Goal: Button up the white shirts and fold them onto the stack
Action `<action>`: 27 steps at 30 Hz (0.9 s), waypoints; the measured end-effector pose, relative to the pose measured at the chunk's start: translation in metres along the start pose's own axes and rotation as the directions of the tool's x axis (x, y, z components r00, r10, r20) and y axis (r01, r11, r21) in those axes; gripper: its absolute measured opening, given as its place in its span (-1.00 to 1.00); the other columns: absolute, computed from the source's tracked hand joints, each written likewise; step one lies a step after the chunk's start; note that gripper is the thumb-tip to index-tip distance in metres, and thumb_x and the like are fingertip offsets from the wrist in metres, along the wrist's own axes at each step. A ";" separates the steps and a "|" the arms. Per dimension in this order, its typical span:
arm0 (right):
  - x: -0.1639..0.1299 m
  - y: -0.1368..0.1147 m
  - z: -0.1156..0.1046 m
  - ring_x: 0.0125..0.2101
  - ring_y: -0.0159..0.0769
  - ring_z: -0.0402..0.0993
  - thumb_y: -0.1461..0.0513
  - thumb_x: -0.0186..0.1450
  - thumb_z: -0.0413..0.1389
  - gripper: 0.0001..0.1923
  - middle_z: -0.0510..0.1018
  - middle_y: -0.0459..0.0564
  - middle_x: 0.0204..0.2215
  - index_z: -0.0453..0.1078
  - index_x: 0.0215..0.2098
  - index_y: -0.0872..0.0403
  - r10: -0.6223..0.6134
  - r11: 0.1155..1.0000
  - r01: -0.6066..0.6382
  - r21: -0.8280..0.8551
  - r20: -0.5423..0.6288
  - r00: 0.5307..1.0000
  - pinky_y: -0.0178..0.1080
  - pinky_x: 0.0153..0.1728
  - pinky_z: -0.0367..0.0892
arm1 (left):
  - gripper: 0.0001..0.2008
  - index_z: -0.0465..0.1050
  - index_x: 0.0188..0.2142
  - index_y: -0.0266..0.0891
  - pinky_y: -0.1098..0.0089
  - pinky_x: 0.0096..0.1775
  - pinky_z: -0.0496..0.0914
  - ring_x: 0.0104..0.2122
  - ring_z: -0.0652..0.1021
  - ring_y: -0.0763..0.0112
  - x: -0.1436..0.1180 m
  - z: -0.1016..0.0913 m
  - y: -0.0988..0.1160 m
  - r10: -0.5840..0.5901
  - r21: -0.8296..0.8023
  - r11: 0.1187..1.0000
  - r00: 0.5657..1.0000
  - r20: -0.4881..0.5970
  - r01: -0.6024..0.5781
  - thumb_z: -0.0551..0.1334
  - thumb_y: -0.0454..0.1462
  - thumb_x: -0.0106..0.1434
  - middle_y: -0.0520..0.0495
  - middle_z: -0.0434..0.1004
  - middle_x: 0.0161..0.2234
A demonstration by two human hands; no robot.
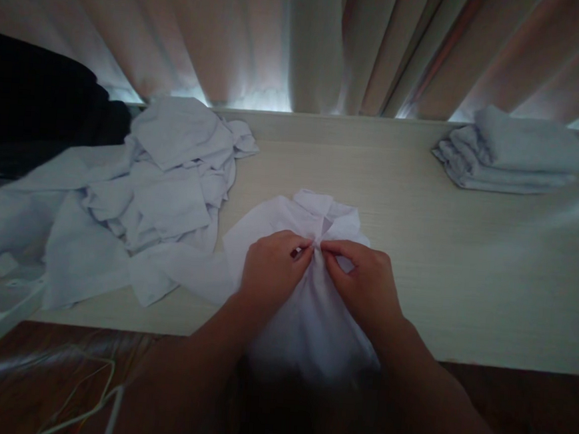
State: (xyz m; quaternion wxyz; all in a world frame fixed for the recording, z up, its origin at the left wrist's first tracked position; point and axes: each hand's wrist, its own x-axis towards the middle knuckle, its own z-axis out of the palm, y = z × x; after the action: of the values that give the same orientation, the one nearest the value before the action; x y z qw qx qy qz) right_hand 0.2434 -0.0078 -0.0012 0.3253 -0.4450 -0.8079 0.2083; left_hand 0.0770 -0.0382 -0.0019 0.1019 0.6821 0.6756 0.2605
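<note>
A white collared shirt [269, 225] lies front-up on the pale table [466, 271], its collar toward the far side and its lower part hanging over the near edge. My left hand [273, 269] and my right hand [364, 283] meet at the shirt's front opening just below the collar. Both pinch the fabric there with thumb and fingers, fingertips almost touching each other. What sits between the fingertips is too small to make out.
A loose heap of white garments [156, 193] covers the table's left part. A folded stack of white cloth [515, 154] sits at the far right. Curtains [308, 38] hang behind. A dark object [32, 103] is at far left. Thin cables [89, 402] lie below the table edge.
</note>
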 end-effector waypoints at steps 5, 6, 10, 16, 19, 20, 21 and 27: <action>0.001 0.003 0.004 -0.24 -0.17 0.63 0.29 0.28 0.19 -0.85 0.69 -0.06 -0.26 0.61 -0.24 0.00 0.039 0.999 -0.038 0.011 -0.033 0.999 -0.16 -0.12 0.47 | -0.81 0.64 -0.21 -0.14 0.31 -0.18 0.43 -0.23 0.62 0.26 0.000 0.000 0.000 0.003 -0.004 1.000 1.000 0.031 -0.003 0.22 -0.23 0.32 -0.07 0.67 -0.27; 0.001 0.003 0.004 -0.25 -0.17 0.63 0.28 0.28 0.19 -0.86 0.69 -0.06 -0.27 0.61 -0.25 -0.01 0.042 0.999 -0.042 0.013 -0.041 0.998 -0.16 -0.12 0.48 | -0.81 0.64 -0.21 -0.14 0.31 -0.18 0.43 -0.22 0.61 0.25 0.000 0.000 0.000 0.007 -0.001 1.000 0.999 0.032 -0.007 0.22 -0.22 0.33 -0.07 0.67 -0.27; 0.000 0.004 0.005 -0.27 -0.19 0.63 0.27 0.29 0.20 -0.87 0.69 -0.07 -0.29 0.61 -0.26 -0.01 0.034 0.999 -0.032 0.019 -0.065 0.997 -0.17 -0.16 0.48 | -0.81 0.64 -0.21 -0.13 0.31 -0.18 0.42 -0.21 0.61 0.25 0.000 0.001 -0.001 0.026 0.002 1.000 0.999 0.039 -0.026 0.21 -0.23 0.33 -0.06 0.67 -0.25; 0.000 0.003 0.006 -0.26 -0.19 0.63 0.29 0.28 0.22 -0.88 0.69 -0.06 -0.29 0.61 -0.26 0.02 0.013 1.000 -0.013 -0.001 -0.073 0.997 -0.18 -0.16 0.46 | -0.80 0.64 -0.22 -0.14 0.31 -0.21 0.40 -0.24 0.60 0.25 -0.001 0.000 -0.002 0.054 0.006 0.999 0.998 0.046 -0.054 0.20 -0.24 0.33 -0.07 0.65 -0.27; 0.000 0.002 0.007 -0.27 -0.19 0.63 0.29 0.28 0.22 -0.89 0.69 -0.06 -0.30 0.60 -0.27 0.03 -0.001 1.000 0.000 -0.024 -0.070 0.998 -0.18 -0.17 0.46 | -0.78 0.64 -0.19 -0.15 0.31 -0.20 0.40 -0.23 0.59 0.25 -0.002 -0.001 -0.001 0.067 0.005 0.998 0.996 0.051 -0.067 0.19 -0.26 0.34 -0.07 0.65 -0.25; 0.000 0.002 0.007 -0.27 -0.18 0.63 0.29 0.28 0.22 -0.90 0.69 -0.05 -0.30 0.60 -0.27 0.02 -0.004 0.999 0.002 -0.033 -0.066 0.998 -0.17 -0.18 0.45 | -0.78 0.63 -0.18 -0.15 0.31 -0.20 0.40 -0.23 0.59 0.25 -0.002 -0.002 -0.001 0.068 0.003 0.998 0.996 0.059 -0.068 0.18 -0.26 0.34 -0.07 0.66 -0.25; 0.001 0.002 0.006 -0.28 -0.18 0.62 0.28 0.28 0.22 -0.90 0.69 -0.05 -0.30 0.60 -0.27 0.02 -0.006 0.999 0.003 -0.042 -0.063 0.998 -0.17 -0.18 0.45 | -0.78 0.63 -0.18 -0.15 0.31 -0.19 0.41 -0.23 0.59 0.25 -0.001 -0.002 0.000 0.067 -0.002 0.998 0.995 0.069 -0.067 0.18 -0.27 0.33 -0.07 0.66 -0.24; 0.002 0.001 0.005 -0.28 -0.17 0.62 0.28 0.28 0.22 -0.90 0.69 -0.06 -0.30 0.59 -0.27 0.01 0.024 0.999 -0.026 -0.037 -0.060 0.998 -0.16 -0.17 0.45 | -0.78 0.64 -0.18 -0.14 0.33 -0.14 0.44 -0.26 0.61 0.30 -0.001 -0.003 0.002 0.023 -0.120 0.993 0.998 0.051 -0.017 0.21 -0.30 0.28 -0.05 0.68 -0.25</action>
State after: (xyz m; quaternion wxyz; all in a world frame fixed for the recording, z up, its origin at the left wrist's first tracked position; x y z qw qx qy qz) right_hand 0.2397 -0.0056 -0.0050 0.3383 -0.4672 -0.7959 0.1836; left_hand 0.0771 -0.0395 0.0008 0.1575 0.6879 0.6491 0.2838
